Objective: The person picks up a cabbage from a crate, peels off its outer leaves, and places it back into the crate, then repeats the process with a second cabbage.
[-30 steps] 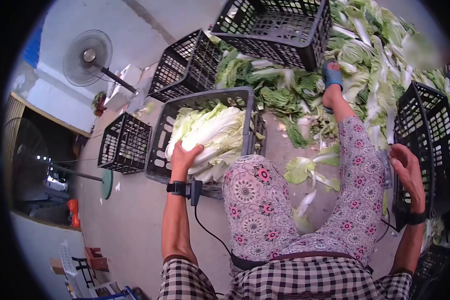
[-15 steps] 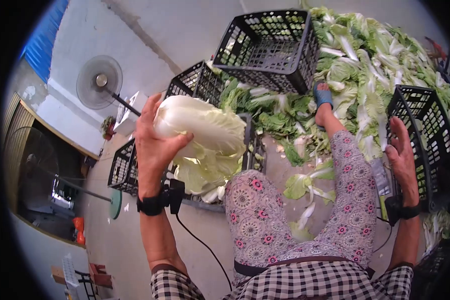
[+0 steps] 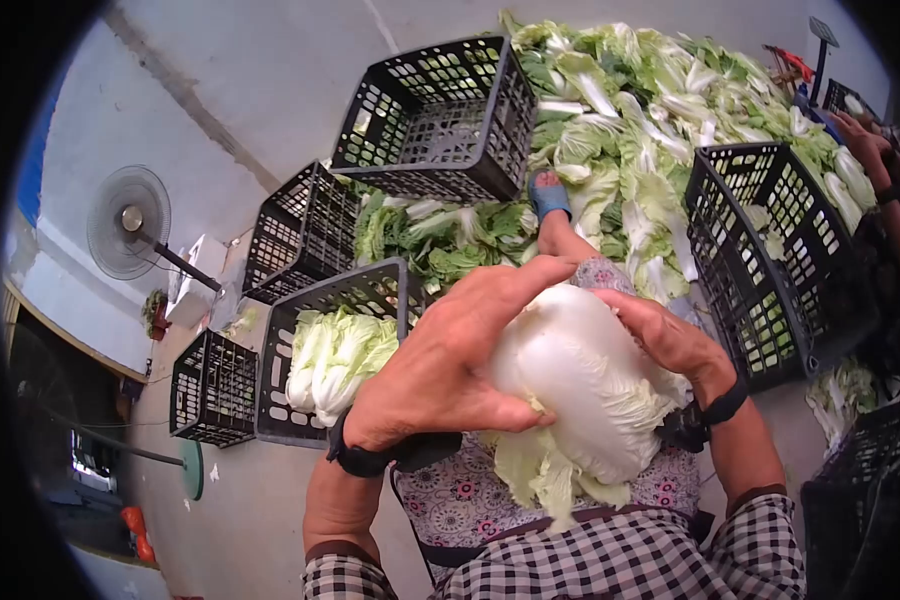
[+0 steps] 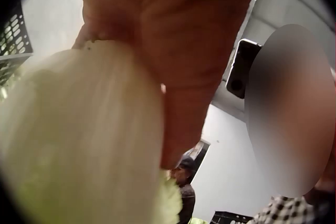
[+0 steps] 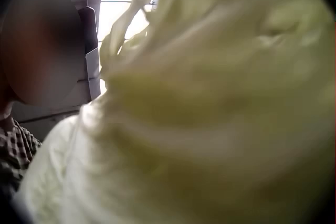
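A large pale cabbage [image 3: 580,375] is held above the lap between both hands, its ragged leaf edges toward the body. The left hand [image 3: 460,360] grips its left side and top, thumb bent across the near side. On the far right side the right hand [image 3: 660,335] holds it, fingers partly hidden behind it. The left wrist view has the cabbage [image 4: 84,134] close up, with the left hand [image 4: 173,40] curved over it. Leaves of the cabbage [image 5: 199,119] fill most of the right wrist view, where the right hand cannot be seen.
A crate [image 3: 270,375] at the left holds cabbages [image 3: 338,362]. Beyond it stand more black crates [image 3: 475,165], and another crate [image 3: 760,345] is at the right. Loose leaves [image 3: 630,150] cover the floor ahead. A fan [image 3: 130,222] stands at the far left.
The left hand has lifted the cabbage out of the left crate and brought it right, over the lap. From beside the right knee, the right hand has come in and taken hold of it.
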### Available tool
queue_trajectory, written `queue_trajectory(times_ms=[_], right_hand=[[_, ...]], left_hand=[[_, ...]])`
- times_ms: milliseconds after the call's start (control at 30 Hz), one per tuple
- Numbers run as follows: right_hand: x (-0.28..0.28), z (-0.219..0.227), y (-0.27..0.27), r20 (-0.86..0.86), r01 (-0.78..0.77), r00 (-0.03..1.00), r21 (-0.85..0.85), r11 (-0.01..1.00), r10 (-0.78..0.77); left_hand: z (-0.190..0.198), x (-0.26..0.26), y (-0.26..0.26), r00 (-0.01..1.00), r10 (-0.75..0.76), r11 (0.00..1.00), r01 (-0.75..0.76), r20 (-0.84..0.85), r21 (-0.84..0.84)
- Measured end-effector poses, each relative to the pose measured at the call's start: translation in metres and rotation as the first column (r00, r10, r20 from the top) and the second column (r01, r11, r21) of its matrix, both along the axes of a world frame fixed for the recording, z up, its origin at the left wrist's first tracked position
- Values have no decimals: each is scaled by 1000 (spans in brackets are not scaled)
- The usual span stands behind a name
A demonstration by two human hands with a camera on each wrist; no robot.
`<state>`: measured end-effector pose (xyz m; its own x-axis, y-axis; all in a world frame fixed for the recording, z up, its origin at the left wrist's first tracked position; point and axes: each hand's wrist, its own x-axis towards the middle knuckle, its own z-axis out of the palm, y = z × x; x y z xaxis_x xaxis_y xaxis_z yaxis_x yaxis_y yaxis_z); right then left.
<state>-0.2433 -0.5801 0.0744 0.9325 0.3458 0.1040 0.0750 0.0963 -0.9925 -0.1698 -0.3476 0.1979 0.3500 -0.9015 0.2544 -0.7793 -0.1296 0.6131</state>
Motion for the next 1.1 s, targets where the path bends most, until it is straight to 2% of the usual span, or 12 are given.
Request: queue_trajectory(times_ms=[67,200,333,367,500,533,567,667,800,900,1000,1100], right_hand=[[-11,-11,-5,124,-39,991,-32,999,42],[-12,2,17,-46,37,998,99,994,-33],[-17,-23,22,-101,209,977,257,943,-189],[-19,-28,21,-106,273,962,299,914,-252],[-22,-15,10,-84,473,879,286,833,-470],[-21,-8,9,-79,490,868,294,821,-490],[-20,0,8,-73,505,858,302,808,-509],[-14,1,16,-67,498,856,371,783,-513],[-12,28,28,-15,429,893,327,842,-449],[-9,20,26,93,387,900,273,881,-425],[-10,-16,14,83,303,943,180,936,-321],[-20,-30,38,-132,297,953,241,924,-272]], left_hand=[[-3,1,-2,998,-17,1000,17,66,-3],[-1,3,-12,983,-99,995,97,157,22],[-19,-1,-12,994,85,986,-94,-70,-138],[-23,3,-7,992,129,983,-128,5,-131],[-58,-9,3,811,157,980,-200,-564,-15],[-79,-4,11,939,119,990,-87,-322,112],[-97,-7,14,915,132,990,-104,-381,93],[-126,-18,8,864,151,982,-185,-480,-25],[-106,-24,-2,485,168,916,-399,-858,-46],[-89,-23,6,543,91,836,-498,-835,-232],[-81,-21,12,538,117,845,-496,-835,-201],[-95,-23,6,533,95,860,-469,-841,-200]])
